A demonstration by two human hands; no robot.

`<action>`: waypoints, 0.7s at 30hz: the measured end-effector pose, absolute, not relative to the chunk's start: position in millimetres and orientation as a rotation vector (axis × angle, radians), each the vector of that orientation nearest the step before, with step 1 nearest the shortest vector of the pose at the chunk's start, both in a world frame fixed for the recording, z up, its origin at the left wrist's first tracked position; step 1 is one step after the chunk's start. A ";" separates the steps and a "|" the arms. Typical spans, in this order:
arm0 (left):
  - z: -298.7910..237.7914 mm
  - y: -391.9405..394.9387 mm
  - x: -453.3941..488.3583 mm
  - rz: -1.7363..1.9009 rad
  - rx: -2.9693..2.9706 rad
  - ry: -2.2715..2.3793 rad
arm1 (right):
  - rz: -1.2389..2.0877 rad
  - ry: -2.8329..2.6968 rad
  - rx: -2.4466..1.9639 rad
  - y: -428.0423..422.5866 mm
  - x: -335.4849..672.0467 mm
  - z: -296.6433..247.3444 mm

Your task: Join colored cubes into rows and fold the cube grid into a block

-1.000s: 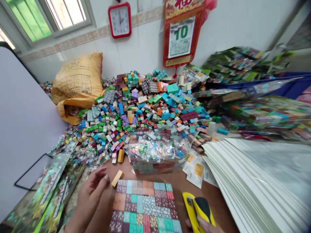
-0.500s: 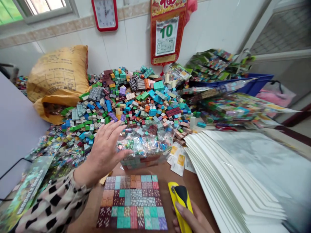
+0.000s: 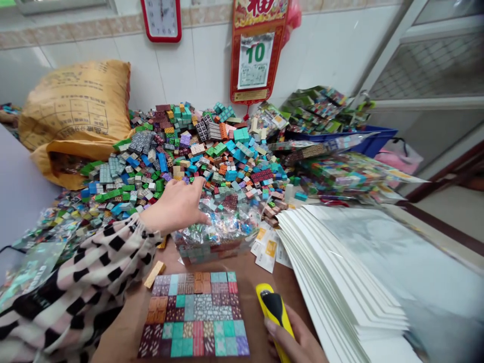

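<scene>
Left hand is being stretched out over the block pile, palm down, fingers loosely together and curled at the tips, touching blocks at the pile's near edge just behind the clear bag of small parts. Nothing is being seen clamped in it. Right hand is being kept at the bottom edge, fingers wrapped around the yellow cutter. Block grid is lying flat on the table between the hands. A loose tan block is lying just beside its far-left corner. Paper stack is lying to the right.
</scene>
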State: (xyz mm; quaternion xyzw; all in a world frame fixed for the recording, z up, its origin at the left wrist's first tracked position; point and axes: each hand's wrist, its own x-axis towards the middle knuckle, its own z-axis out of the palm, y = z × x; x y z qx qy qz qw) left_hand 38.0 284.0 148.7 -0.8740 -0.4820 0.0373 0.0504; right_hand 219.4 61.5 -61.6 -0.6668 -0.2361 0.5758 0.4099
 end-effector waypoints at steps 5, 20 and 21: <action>145.4 292.9 37.9 0.165 -2.779 -1.342 | 1.347 -0.919 -1.739 69.6 229.1 -62.6; 141.4 284.4 27.0 0.119 -2.643 -1.280 | 0.985 -1.431 -1.939 62.6 228.6 -64.5; 142.2 284.8 28.7 0.132 -2.625 -1.332 | 0.961 -1.454 -1.941 62.1 228.7 -64.8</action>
